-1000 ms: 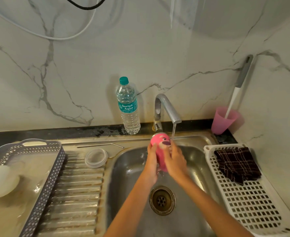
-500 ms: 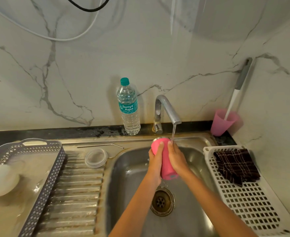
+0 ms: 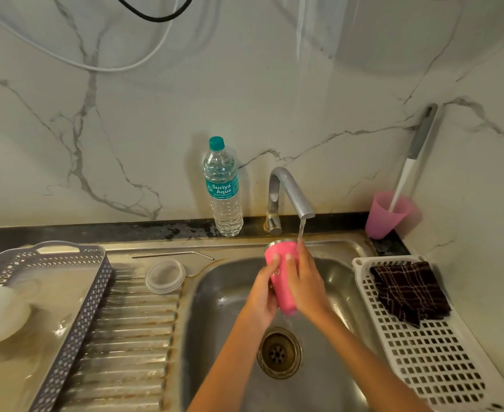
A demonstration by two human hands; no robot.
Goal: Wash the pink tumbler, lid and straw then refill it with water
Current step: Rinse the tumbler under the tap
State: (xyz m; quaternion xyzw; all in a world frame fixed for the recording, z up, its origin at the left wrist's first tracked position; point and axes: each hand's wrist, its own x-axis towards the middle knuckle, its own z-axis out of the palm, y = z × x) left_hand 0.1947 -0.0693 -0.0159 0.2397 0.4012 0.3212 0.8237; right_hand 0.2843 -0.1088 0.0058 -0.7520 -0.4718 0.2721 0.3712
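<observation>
Gripping the pink metal-rimmed tumbler [image 3: 283,281] under the running steel tap [image 3: 289,191], left hand [image 3: 261,295] and right hand [image 3: 307,283] hold it over the stainless sink [image 3: 215,307], against a white marble wall [image 3: 155,114]; the clear round lid [image 3: 165,276] and thin steel straw [image 3: 170,253] lie on the ridged drainboard [image 3: 126,337].

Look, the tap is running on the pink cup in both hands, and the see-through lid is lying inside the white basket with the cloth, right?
Almost. The head view shows the lid lying on the ridged draining board, left of the sink, not in the white basket. The rest holds: the tap runs onto the pink tumbler, held by the left hand and right hand.
</observation>
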